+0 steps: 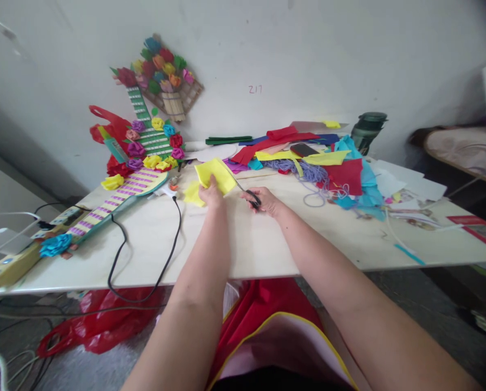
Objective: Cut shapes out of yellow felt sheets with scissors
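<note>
My left hand point(211, 193) grips a folded piece of yellow crepe paper point(222, 175) above the table, thumb on top. My right hand point(267, 202) is closed round the black handles of a pair of scissors point(254, 200). The scissor blades point up and left and meet the right edge of the yellow paper; whether they are parted cannot be seen. Another yellow piece point(193, 194) lies on the table just left of my left hand.
A white table point(263, 244) carries crepe paper scraps point(344, 176), purple yarn point(303, 171) and a dark bottle point(368, 133) behind. Flower-decorated panels point(132, 187), a glue gun point(167, 190), its black cable point(178, 222) and a power strip point(17, 265) lie left.
</note>
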The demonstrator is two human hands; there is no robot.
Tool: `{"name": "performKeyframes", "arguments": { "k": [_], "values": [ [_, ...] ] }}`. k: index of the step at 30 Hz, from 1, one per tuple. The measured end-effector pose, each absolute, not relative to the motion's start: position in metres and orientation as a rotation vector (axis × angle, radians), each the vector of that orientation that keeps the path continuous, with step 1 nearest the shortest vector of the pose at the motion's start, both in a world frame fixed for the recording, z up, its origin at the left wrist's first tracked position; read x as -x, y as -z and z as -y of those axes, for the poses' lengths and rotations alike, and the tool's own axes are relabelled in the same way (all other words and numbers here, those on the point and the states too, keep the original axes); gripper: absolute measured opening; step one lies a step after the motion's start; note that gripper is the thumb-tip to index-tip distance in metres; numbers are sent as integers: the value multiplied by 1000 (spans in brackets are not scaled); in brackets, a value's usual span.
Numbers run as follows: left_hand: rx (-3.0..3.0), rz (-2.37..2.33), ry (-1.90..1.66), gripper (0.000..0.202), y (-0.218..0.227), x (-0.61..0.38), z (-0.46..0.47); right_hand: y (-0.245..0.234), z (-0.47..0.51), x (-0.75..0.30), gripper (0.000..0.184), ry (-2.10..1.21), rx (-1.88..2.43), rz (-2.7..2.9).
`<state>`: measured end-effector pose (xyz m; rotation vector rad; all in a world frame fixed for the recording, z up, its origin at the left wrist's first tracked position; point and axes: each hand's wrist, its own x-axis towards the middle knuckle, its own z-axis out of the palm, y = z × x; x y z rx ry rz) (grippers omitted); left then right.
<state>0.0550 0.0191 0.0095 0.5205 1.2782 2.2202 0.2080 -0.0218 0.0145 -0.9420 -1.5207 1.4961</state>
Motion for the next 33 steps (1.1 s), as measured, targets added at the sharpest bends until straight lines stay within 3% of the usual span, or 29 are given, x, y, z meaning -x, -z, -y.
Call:
{"name": "performKeyframes", "arguments": {
  "k": [33],
  "values": [
    [-500,-1306,-2259,21,-9,-55,-21,-8,18,-203,30,-1428,971,1521]
  ]
}}
